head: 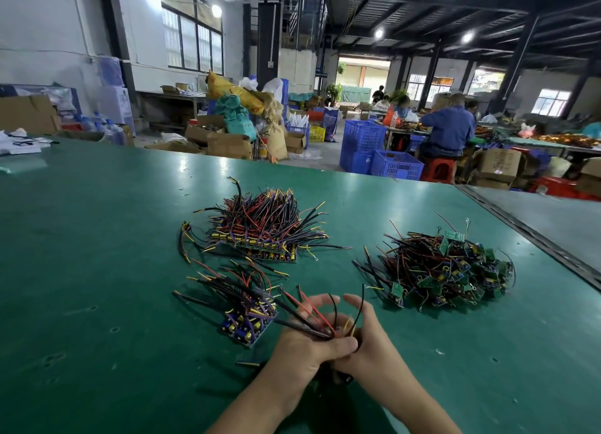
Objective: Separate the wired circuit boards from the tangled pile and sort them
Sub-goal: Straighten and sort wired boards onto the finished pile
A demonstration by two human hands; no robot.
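On the green table (97,254) lie three groups of wired circuit boards. A tangled pile (445,271) of small green boards with red and black wires sits at the right. A neat stack (263,232) with boards lined up lies in the middle, farther back. A smaller sorted bunch (240,307) with blue capacitors lies near my left hand. My left hand (305,346) and my right hand (367,342) meet at the table's near middle. Together they grip a bundle of wires (320,316) that fans up and to the left; its board is hidden between my palms.
A dark seam (527,228) runs diagonally along the table's right side. Papers (19,144) lie at the far left corner. Beyond the table stand blue crates (380,157), cardboard boxes and seated workers.
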